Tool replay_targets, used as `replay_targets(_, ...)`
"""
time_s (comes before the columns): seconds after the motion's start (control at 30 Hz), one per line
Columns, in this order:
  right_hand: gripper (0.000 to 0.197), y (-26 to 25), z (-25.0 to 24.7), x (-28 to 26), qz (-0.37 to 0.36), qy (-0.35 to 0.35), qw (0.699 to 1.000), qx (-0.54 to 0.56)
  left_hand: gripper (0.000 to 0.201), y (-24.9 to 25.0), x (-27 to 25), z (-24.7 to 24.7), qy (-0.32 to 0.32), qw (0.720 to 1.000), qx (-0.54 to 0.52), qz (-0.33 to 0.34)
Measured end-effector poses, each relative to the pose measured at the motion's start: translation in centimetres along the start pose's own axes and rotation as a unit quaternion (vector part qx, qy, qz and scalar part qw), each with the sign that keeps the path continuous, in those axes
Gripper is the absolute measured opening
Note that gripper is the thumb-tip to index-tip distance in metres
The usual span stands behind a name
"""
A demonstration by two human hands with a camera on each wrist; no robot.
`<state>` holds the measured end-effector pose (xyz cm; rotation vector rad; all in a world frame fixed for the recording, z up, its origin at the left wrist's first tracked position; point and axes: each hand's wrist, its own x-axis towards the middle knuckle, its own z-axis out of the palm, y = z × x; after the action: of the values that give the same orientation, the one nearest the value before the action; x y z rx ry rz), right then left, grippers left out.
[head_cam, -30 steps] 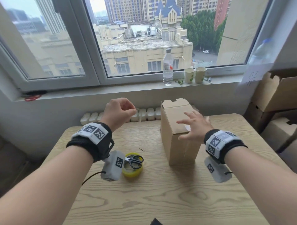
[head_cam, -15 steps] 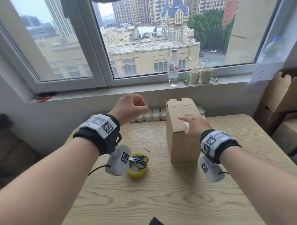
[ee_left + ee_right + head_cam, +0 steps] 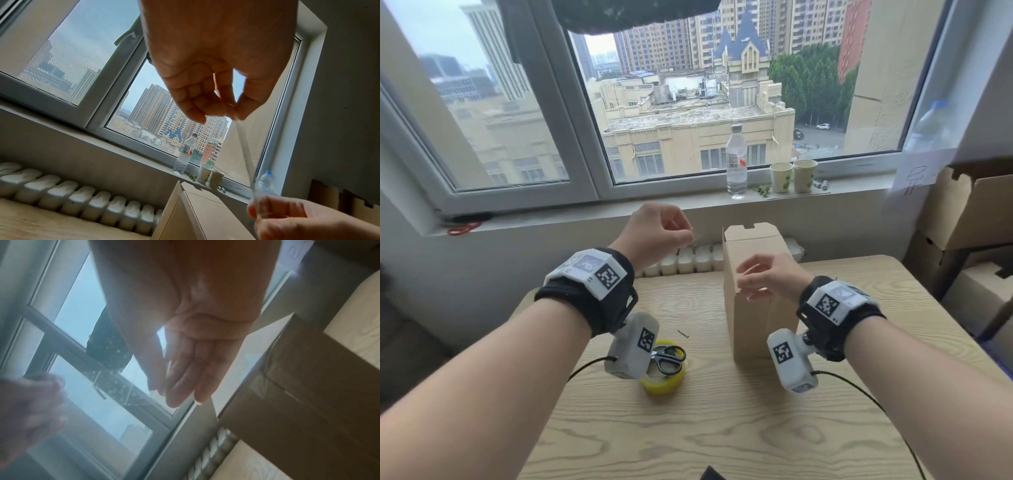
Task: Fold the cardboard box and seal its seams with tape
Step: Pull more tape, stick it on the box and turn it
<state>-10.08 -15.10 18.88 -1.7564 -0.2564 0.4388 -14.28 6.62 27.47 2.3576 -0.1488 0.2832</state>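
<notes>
Now the right hand [image 3: 765, 279] had left the top of the cardboard box [image 3: 756, 294], where it lay flat half a second before, and had risen to take the near end of a clear tape strip [image 3: 245, 155]. The left hand [image 3: 657, 231], raised beside the box much as before, pinched the strip's other end between thumb and fingertips [image 3: 230, 107]. The left wrist view showed the strip running taut between the two hands. The right hand's grip looked like a light pinch, its other fingers nearly straight, though blur left that unsure. The box stood upright and unheld on the worktop [image 3: 722, 428], its top flap folded down. The tape roll [image 3: 664, 383] lay near it with scissors [image 3: 669, 358] across it. I judged the strip already cut and ready to lay over the top seam, and the loose box might shift when pressed.
</notes>
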Motion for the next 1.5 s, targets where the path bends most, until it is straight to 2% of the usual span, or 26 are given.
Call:
replay_targets(0.23, 0.009, 0.5, -4.3, -1.4, 0.014, 0.108, 0.99, 0.094, 0.008, -0.8, -0.3, 2.9, -0.007, 0.998, -0.045, -0.033)
replay_targets(0.37, 0.022, 1.4, -6.1, -2.1, 0.025, 0.172, 0.977, 0.126, 0.012, -1.3, -0.7, 6.7, 0.009, 0.993, -0.088, -0.071)
replay_targets(0.43, 0.021, 2.1, -6.8, -2.5, 0.03, 0.205, 0.972, 0.114, 0.022, -1.4, -0.9, 8.4, 0.011, 0.987, -0.128, -0.092)
replay_targets(0.5, 0.014, 2.9, -7.3, -2.8, 0.031, 0.228, 0.968, 0.099, 0.048, -1.5, -1.1, 9.7, -0.007, 0.977, -0.178, -0.117)
replay_targets(0.53, 0.012, 3.3, -7.4, -2.9, 0.034, 0.233, 0.967, 0.094, 0.051, -1.6, -1.2, 10.3, -0.013, 0.974, -0.186, -0.127)
replay_targets(0.63, 0.011, 4.2, -7.5, -3.1, 0.048, 0.233, 0.968, 0.078, 0.021, -2.0, -1.6, 11.4, -0.015, 0.979, -0.155, -0.129)
replay_targets(0.77, 0.006, 5.0, -7.5, -2.9, 0.067, 0.236, 0.969, 0.0, 0.011, -2.8, -1.9, 12.8, -0.029, 0.976, -0.156, -0.149)
replay_targets(1.0, 0.013, 6.1, -7.3, -1.1, 0.048, 0.256, 0.961, -0.093, 0.015, -4.2, -1.1, 14.4, -0.037, 0.977, -0.126, -0.17)
replay_targets(1.07, 0.032, 6.8, -7.4, -0.8, 0.057, 0.247, 0.963, -0.089, 0.018, -4.7, -0.7, 14.7, -0.026, 0.976, -0.122, -0.181)
replay_targets(1.13, 0.039, 7.4, -7.7, -0.7, 0.06, 0.247, 0.963, -0.093, 0.02, -4.9, -0.6, 15.0, -0.027, 0.974, -0.124, -0.189)
replay_targets(1.3, 0.027, 7.4, -7.7, -0.1, 0.042, 0.256, 0.962, -0.09, 0.017, -5.0, -0.2, 15.7, 0.007, 0.969, -0.122, -0.213)
replay_targets(1.5, 0.024, 7.8, -7.7, 0.8, 0.045, 0.262, 0.958, -0.106, 0.014, -5.5, 0.2, 16.0, 0.019, 0.962, -0.13, -0.238)
